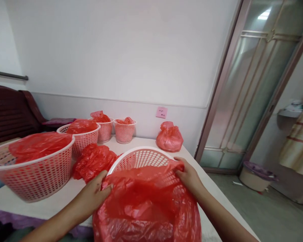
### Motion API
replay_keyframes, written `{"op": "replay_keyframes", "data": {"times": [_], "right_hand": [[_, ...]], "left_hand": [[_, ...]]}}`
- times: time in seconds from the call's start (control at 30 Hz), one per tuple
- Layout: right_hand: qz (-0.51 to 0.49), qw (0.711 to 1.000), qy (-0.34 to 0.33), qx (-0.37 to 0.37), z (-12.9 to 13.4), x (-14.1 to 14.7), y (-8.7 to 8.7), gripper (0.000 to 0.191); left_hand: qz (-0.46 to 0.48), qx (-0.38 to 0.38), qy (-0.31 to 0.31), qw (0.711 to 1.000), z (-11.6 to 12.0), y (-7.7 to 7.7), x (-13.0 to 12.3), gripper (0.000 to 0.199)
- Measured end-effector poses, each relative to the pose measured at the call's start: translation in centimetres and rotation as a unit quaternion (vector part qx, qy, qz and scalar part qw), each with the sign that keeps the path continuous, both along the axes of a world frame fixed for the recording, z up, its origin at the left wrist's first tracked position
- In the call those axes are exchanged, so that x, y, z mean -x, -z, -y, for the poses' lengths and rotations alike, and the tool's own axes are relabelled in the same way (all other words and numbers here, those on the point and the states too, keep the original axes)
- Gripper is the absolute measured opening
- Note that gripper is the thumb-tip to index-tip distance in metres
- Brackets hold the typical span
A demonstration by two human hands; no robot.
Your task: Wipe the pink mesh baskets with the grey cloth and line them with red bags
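A pink perforated basket (151, 157) stands at the near edge of the table, with a large red plastic bag (146, 205) draped over its near side and rim. My left hand (99, 190) grips the bag at the left side of the rim, thumb on top. At the right side, my right hand (187, 173) pinches the bag's edge against the rim. The bag's mouth is spread between both hands. The back of the basket's rim is uncovered. A crumpled red bag (94, 161) lies just left of the basket.
On the white table (63, 193), a large basket (40, 178) with a red bag stands at left, and several smaller ones behind it. A filled red bag (169, 137) sits at the back right, below a pink note (161, 112). A bin (255, 179) is on the floor at right.
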State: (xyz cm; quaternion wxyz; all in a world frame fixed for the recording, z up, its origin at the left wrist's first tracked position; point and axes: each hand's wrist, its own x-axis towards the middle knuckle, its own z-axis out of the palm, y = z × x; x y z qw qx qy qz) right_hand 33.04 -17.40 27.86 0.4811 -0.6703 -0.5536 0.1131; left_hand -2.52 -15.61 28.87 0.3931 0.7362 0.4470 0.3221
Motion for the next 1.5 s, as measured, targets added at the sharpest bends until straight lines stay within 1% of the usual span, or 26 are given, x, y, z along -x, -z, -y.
{"op": "replay_keyframes", "data": {"times": [0.03, 0.07, 0.1, 0.13, 0.17, 0.2, 0.23, 0.27, 0.3, 0.33, 0.37, 0.4, 0.43, 0.47, 0.53, 0.63, 0.7, 0.77, 0.83, 0.93, 1.07, 1.13, 1.2, 1.3, 1.37, 1.5], "right_hand": [[0.005, 1.0, -0.012, 0.002, 0.1, 0.1, 0.1, 0.048], [0.013, 1.0, -0.022, 0.0, 0.3, 0.2, 0.1, 0.045], [0.022, 0.999, -0.03, -0.002, 0.4, 0.4, 0.2, 0.043], [0.031, 0.999, -0.037, -0.003, 0.5, 0.5, 0.2, 0.042], [0.039, 0.998, -0.043, -0.002, 0.6, 0.7, 0.2, 0.041], [0.045, 0.998, -0.046, -0.002, 0.7, 0.9, 0.1, 0.039], [0.05, 0.998, -0.047, -0.002, 0.7, 1.1, 0.0, 0.038], [0.056, 0.997, -0.05, -0.003, 0.7, 1.3, -0.1, 0.037], [0.063, 0.997, -0.051, -0.004, 0.7, 1.4, -0.2, 0.036], [0.071, 0.996, -0.05, -0.005, 0.7, 1.5, -0.3, 0.035], [0.081, 0.996, -0.049, -0.004, 0.7, 1.5, -0.4, 0.035], [0.09, 0.995, -0.047, -0.002, 0.7, 1.5, -0.5, 0.034], [0.097, 0.994, -0.044, 0.001, 0.8, 1.5, -0.5, 0.033], [0.104, 0.994, -0.039, 0.007, 0.9, 1.4, -0.5, 0.032], [0.117, 0.993, -0.026, 0.019, 1.1, 1.2, -0.4, 0.032], [0.142, 0.989, -0.007, 0.028, 1.5, 1.3, -0.4, 0.035], [0.158, 0.987, -0.001, 0.029, 1.6, 1.6, -0.4, 0.035], [0.168, 0.985, -0.001, 0.029, 1.6, 1.9, -0.6, 0.036], [0.173, 0.984, -0.004, 0.031, 1.6, 2.3, -0.8, 0.038], [0.172, 0.984, -0.006, 0.034, 1.5, 2.6, -0.9, 0.04], [0.137, 0.99, -0.007, 0.019, 1.1, 2.4, -1.0, 0.038], [0.121, 0.993, 0.001, -0.014, 0.8, 2.1, -1.1, 0.038], [0.115, 0.991, 0.012, -0.07, 0.7, 1.9, -1.3, 0.04], [0.096, 0.986, 0.007, -0.137, 1.0, 1.5, -1.7, 0.037], [0.073, 0.987, -0.01, -0.141, 1.4, 1.3, -2.0, 0.034], [0.036, 0.992, -0.019, -0.12, 1.8, 0.6, -2.2, 0.038]], "left_hand": [[-0.018, 0.002, 0.014, 1.0, 0.0, -0.7, 0.1, 0.024], [-0.044, -0.004, 0.015, 0.999, 0.1, -1.7, 0.0, 0.028], [-0.077, -0.025, 0.004, 0.997, 0.2, -2.7, -0.1, 0.037], [-0.113, -0.064, -0.015, 0.991, 0.4, -3.7, -0.4, 0.049], [-0.145, -0.12, -0.038, 0.981, 0.6, -4.8, -0.9, 0.06], [-0.165, -0.185, -0.042, 0.968, 1.0, -5.6, -1.7, 0.066], [-0.175, -0.241, -0.021, 0.954, 1.3, -6.3, -2.6, 0.065], [-0.18, -0.283, 0.02, 0.942, 1.6, -6.7, -3.7, 0.061], [-0.186, -0.301, 0.068, 0.933, 1.9, -6.8, -4.8, 0.056], [-0.192, -0.294, 0.107, 0.93, 2.0, -6.7, -5.9, 0.051], [-0.192, -0.279, 0.131, 0.932, 1.9, -6.5, -6.9, 0.04], [-0.187, -0.264, 0.153, 0.934, 1.7, -6.1, -7.8, 0.023], [-0.177, -0.252, 0.162, 0.938, 1.3, -5.8, -8.4, 0.01], [-0.162, -0.245, 0.164, 0.942, 0.7, -5.5, -8.8, 0.01], [-0.131, -0.241, 0.148, 0.95, -0.7, -5.1, -8.8, 0.022], [-0.105, -0.245, 0.092, 0.959, -2.6, -5.2, -8.0, 0.03], [-0.108, -0.272, 0.036, 0.955, -3.5, -5.5, -7.4, 0.029], [-0.118, -0.312, -0.014, 0.943, -4.2, -5.6, -7.1, 0.024], [-0.128, -0.337, -0.044, 0.932, -4.7, -5.5, -6.9, 0.02], [-0.139, -0.327, -0.055, 0.933, -5.3, -5.1, -7.0, 0.024], [-0.16, -0.303, -0.062, 0.937, -5.2, -4.7, -7.2, 0.027], [-0.165, -0.303, -0.071, 0.936, -5.0, -4.6, -7.4, 0.028], [-0.166, -0.302, -0.081, 0.935, -4.7, -4.7, -7.7, 0.028], [-0.165, -0.296, -0.088, 0.936, -4.4, -4.9, -7.9, 0.029], [-0.164, -0.293, -0.087, 0.938, -4.2, -5.0, -8.0, 0.029], [-0.155, -0.287, -0.076, 0.942, -4.1, -5.0, -8.0, 0.029]]}}
